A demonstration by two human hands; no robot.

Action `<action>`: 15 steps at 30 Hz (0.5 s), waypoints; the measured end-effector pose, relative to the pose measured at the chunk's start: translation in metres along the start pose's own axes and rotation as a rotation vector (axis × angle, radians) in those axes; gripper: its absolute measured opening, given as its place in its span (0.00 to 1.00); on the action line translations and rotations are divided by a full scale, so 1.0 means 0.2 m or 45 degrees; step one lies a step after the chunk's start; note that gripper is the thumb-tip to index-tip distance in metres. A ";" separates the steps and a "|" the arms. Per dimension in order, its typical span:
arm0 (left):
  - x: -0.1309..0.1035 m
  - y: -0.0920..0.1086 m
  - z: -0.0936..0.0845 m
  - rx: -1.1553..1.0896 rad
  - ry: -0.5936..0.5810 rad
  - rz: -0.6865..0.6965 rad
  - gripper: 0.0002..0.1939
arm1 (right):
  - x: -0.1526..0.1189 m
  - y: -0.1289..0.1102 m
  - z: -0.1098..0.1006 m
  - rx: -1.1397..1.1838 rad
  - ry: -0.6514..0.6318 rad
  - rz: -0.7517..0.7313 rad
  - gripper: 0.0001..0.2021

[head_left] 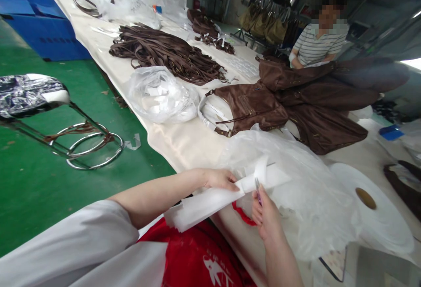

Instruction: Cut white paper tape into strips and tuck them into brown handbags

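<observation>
My left hand (222,179) is closed on a long folded strip of thin white sheet (200,208), which looks like foam wrap. The strip's near end hangs over the red apron. Its far end, with a loose flap (262,169), lies above the plastic. My right hand (268,212) grips a slim pointed metal tool with a purple handle (258,197), its silver tip up against the strip. A thin dark point sticks out past the flap; whether it belongs to the same tool I cannot tell. Under both hands spreads a crumpled sheet of clear plastic (305,199).
Brown bags (250,103) lie ahead on the cloth-covered table (184,142), beside a plastic bag of white pieces (161,96) and a heap of brown straps (164,52). A large white roll (378,217) sits right. A stool (33,94) stands left. Another person (319,44) works across.
</observation>
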State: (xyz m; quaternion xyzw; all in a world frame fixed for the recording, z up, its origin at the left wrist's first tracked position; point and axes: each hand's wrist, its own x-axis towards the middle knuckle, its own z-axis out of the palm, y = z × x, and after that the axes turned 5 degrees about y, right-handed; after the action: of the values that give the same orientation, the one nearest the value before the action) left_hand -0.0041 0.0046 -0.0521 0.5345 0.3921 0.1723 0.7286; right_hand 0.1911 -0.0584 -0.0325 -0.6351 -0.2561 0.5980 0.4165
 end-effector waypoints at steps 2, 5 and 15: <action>-0.01 0.00 0.00 -0.057 -0.009 -0.008 0.20 | -0.02 -0.02 -0.03 0.021 0.044 -0.014 0.29; -0.01 0.00 -0.01 -0.142 -0.043 -0.018 0.25 | -0.08 -0.01 -0.07 -0.081 -0.012 0.038 0.28; 0.00 -0.02 -0.04 -0.404 -0.170 -0.074 0.23 | -0.13 0.05 -0.08 -0.222 -0.207 0.099 0.28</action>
State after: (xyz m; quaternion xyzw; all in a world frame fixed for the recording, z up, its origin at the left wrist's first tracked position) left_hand -0.0116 0.0079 -0.0562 0.4115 0.3261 0.1751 0.8329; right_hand 0.2019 -0.0889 -0.0269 -0.6279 -0.3151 0.6386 0.3141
